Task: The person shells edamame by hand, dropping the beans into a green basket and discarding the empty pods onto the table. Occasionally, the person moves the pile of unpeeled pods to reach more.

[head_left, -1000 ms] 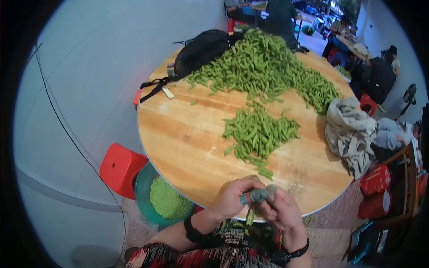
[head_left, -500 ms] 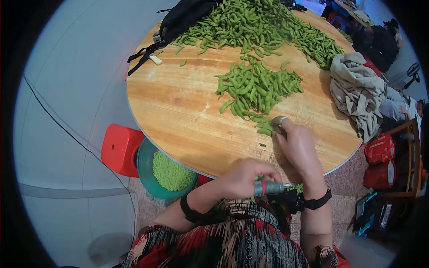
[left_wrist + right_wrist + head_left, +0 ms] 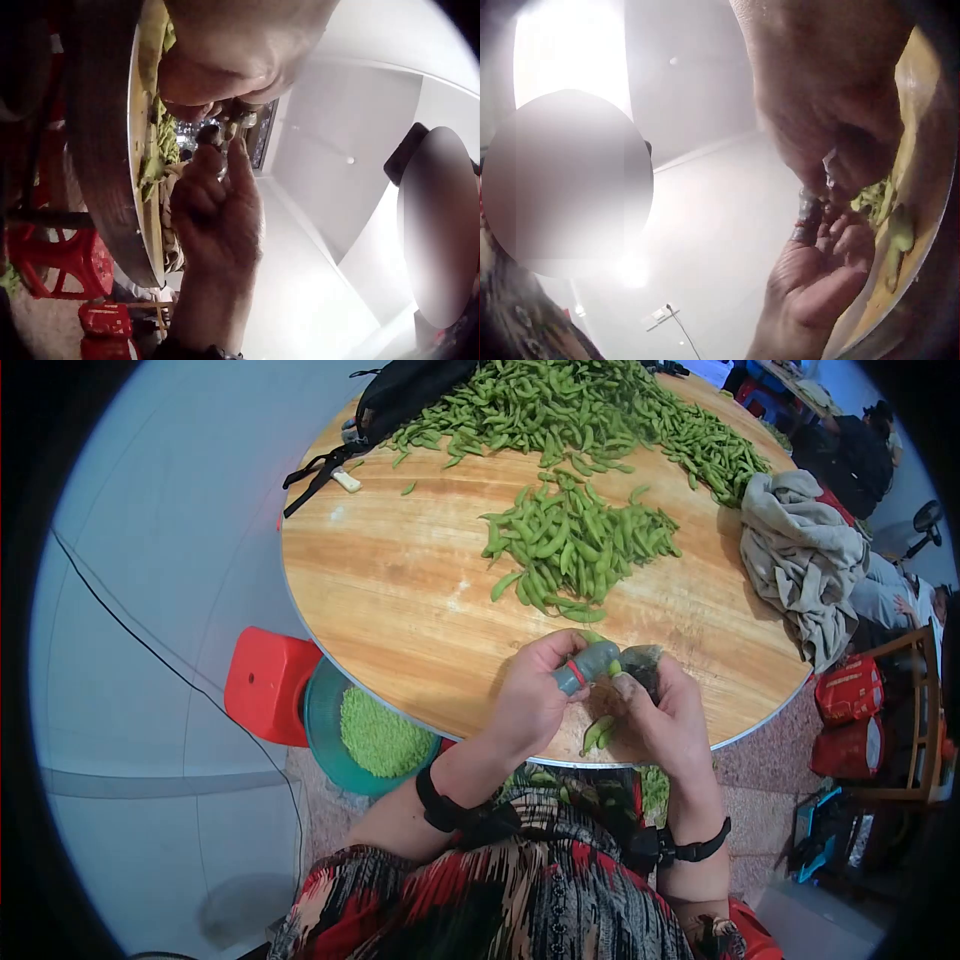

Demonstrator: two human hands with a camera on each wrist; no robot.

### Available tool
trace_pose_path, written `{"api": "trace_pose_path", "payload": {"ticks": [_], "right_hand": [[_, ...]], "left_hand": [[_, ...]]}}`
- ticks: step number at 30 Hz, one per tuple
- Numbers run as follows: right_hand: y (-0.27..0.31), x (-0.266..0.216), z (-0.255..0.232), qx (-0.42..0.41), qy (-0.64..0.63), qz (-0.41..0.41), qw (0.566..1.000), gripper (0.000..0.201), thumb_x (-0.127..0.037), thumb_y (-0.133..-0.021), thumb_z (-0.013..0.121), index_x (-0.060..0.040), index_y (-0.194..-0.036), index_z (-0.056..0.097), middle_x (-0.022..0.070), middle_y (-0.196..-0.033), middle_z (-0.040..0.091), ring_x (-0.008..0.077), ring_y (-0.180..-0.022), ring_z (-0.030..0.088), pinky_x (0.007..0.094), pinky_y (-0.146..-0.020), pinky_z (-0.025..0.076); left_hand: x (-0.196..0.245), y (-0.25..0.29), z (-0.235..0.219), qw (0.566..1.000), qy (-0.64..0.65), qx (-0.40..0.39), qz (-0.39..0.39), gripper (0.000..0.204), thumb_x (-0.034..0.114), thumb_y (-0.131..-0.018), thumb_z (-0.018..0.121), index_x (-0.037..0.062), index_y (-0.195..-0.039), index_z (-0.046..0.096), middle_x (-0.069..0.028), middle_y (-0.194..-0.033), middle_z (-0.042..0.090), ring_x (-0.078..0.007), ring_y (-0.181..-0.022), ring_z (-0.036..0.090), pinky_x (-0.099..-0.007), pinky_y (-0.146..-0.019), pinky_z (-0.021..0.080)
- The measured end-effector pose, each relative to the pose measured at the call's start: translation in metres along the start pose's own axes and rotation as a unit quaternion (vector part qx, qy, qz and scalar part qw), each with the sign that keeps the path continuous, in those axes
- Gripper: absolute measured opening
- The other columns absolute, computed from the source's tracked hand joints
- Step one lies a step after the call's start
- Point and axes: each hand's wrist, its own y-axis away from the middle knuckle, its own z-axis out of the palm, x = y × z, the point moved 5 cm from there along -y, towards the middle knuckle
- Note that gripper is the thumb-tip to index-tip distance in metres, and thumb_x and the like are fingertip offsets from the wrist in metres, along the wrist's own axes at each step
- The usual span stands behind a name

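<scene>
Both hands meet at the lower centre of the head view, over the near edge of the round wooden table [image 3: 400, 610]. Left hand [image 3: 530, 700] has fingers curled, thumb wearing a grey finger cover [image 3: 587, 665] with a red band, pressed against the right hand's fingertips. Right hand [image 3: 665, 715] also curled, pinching a green soybean pod [image 3: 598, 733]; the pod hangs just below where the two hands touch, tilted, lower end pointing down-left. Both grips are narrow and closed around the pod area; which fingers of the left hand actually contact the pod, can't tell.

Small pile of pods [image 3: 575, 545] sits centre of the table, just above the hands, apart from them. Bigger heap of pods [image 3: 580, 410] along the top of the frame. Black bag [image 3: 410, 395] at upper left of the table, strap trailing down-left. Grey crumpled cloth [image 3: 800, 560] at the right edge of the table. Teal basin [image 3: 318, 720] with shelled green beans [image 3: 380, 735] sits below the table's left rim, beside a red stool [image 3: 265, 685].

Wrist views: too close and dim, only fingers touching; pod not clearly readable.
</scene>
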Motion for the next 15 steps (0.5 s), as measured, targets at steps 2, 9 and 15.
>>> {"api": "trace_pose_path", "payload": {"ticks": [2,9,15], "right_hand": [[0.006,0.003,0.001,-0.039,-0.063,0.083,0.994,0.016,-0.016,-0.089,0.052,-0.0001,-0.092,0.054,-0.0014,-0.068,0.052,0.0057,-0.057,0.043,0.0199,-0.051,0.036],[0.014,0.012,0.01,-0.148,-0.286,0.19,0.928,0.027,-0.024,-0.094,0.041,-0.0026,-0.082,0.05,-0.0017,-0.06,0.043,0.0053,-0.049,0.034,0.0196,-0.043,0.027],[0.012,0.019,0.01,-0.118,-0.331,0.194,0.916,0.018,-0.019,-0.094,0.042,-0.0025,-0.09,0.049,0.0005,-0.063,0.049,0.004,-0.047,0.034,0.0177,-0.041,0.027]], "left_hand": [[0.0,0.0,-0.001,0.999,-0.011,0.024,0.024,0.005,0.005,-0.086,0.055,0.0021,-0.089,0.057,-0.004,-0.085,0.058,-0.0049,-0.064,0.046,-0.0199,-0.055,0.036],[0.001,-0.001,-0.005,0.99,-0.127,0.028,0.057,0.01,0.012,-0.087,0.057,0.0044,-0.08,0.056,0.0002,-0.075,0.059,-0.0047,-0.066,0.052,-0.0201,-0.061,0.042],[0.005,-0.001,-0.003,0.95,-0.28,0.052,0.128,0.012,0.014,-0.086,0.059,0.0035,-0.082,0.056,0.0001,-0.076,0.058,-0.0041,-0.064,0.051,-0.0194,-0.06,0.042]]}}
